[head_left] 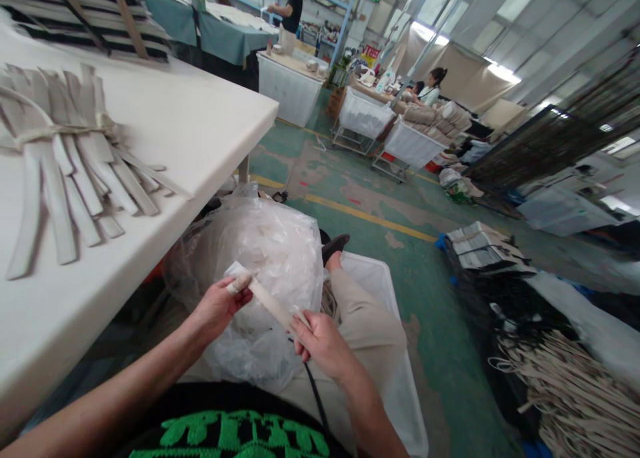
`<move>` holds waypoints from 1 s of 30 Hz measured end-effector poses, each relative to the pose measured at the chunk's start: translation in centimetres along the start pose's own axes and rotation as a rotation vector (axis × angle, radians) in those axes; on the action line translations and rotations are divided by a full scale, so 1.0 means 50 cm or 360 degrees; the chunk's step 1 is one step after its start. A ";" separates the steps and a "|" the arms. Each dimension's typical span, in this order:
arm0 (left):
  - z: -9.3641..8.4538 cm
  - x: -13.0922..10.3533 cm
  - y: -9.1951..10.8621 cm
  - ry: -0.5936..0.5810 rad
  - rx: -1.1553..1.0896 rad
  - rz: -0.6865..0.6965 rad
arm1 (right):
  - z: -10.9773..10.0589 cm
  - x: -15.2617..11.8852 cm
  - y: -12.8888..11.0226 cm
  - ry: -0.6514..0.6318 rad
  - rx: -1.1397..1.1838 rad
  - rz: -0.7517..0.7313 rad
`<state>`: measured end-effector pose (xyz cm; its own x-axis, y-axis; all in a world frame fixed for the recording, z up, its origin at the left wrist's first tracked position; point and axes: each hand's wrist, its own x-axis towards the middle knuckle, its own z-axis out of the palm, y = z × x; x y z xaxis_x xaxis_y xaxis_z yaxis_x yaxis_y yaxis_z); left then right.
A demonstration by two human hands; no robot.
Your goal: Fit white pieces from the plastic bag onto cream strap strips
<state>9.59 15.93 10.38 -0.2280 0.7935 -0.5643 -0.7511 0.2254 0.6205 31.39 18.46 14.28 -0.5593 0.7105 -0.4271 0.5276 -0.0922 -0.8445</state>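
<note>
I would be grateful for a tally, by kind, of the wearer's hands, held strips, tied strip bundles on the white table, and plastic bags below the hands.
Wearer's left hand and right hand: 2
Held strip: 1
Tied strip bundle on white table: 1
Plastic bag: 1
Total: 5

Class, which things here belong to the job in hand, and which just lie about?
Likely part of the work:
pale strip, in left hand and right hand
plastic bag nearby
tied strips on the table

Seemingly just lying about:
tan strips heaped at right
white baskets
</note>
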 end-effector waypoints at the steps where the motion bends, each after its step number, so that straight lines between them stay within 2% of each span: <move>1: 0.010 -0.009 -0.011 -0.0071 0.0042 -0.0025 | 0.004 0.002 -0.005 0.0068 -0.0051 -0.0027; 3: 0.030 -0.024 -0.030 -0.0247 0.0146 -0.0044 | 0.015 0.009 -0.020 0.0196 -0.0146 -0.0104; 5: 0.044 -0.031 -0.032 -0.0359 0.0224 -0.0005 | 0.018 0.010 -0.032 0.0218 -0.0142 -0.0166; 7: 0.046 -0.027 -0.015 -0.0339 0.0231 0.0095 | 0.012 0.002 -0.034 0.0134 -0.0050 -0.0176; 9: 0.040 -0.021 0.009 -0.0240 0.0217 0.0212 | 0.002 -0.012 -0.030 0.0037 0.0031 -0.0137; 11: 0.036 -0.024 0.020 -0.0191 0.0254 0.0292 | -0.003 -0.021 -0.028 0.0032 0.0033 -0.0116; 12: 0.038 -0.030 0.019 -0.0230 0.0299 0.0297 | -0.002 -0.021 -0.031 0.0058 0.0016 -0.0136; 15: 0.055 -0.057 0.004 -0.0581 0.0455 0.0240 | 0.007 -0.014 -0.049 0.0183 -0.0028 -0.0275; 17: 0.065 -0.069 0.005 -0.0698 0.0510 0.0277 | 0.011 -0.010 -0.060 0.0217 -0.0047 -0.0354; 21: 0.060 -0.070 0.033 -0.0387 0.0521 0.0471 | 0.004 -0.015 -0.062 0.0128 -0.0094 -0.0314; 23: 0.055 -0.072 0.036 -0.0432 0.0523 0.0449 | 0.002 -0.017 -0.063 0.0156 -0.0123 -0.0294; 26: 0.054 -0.079 0.021 -0.0732 0.0494 0.0347 | 0.006 -0.013 -0.076 0.0232 -0.0178 -0.0358; 27: 0.054 -0.080 0.017 -0.0769 0.0491 0.0345 | 0.008 -0.012 -0.080 0.0234 -0.0201 -0.0379; 28: 0.051 -0.079 0.017 -0.0740 0.0497 0.0371 | 0.010 -0.012 -0.082 0.0209 -0.0215 -0.0386; 30: 0.043 -0.074 0.022 -0.0541 0.0529 0.0473 | 0.012 -0.014 -0.080 0.0102 -0.0202 -0.0363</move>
<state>10.94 14.47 14.32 -0.1461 0.9753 -0.1655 -0.4369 0.0865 0.8953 29.29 17.89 17.77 -0.6332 0.7461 -0.2058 0.4710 0.1605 -0.8674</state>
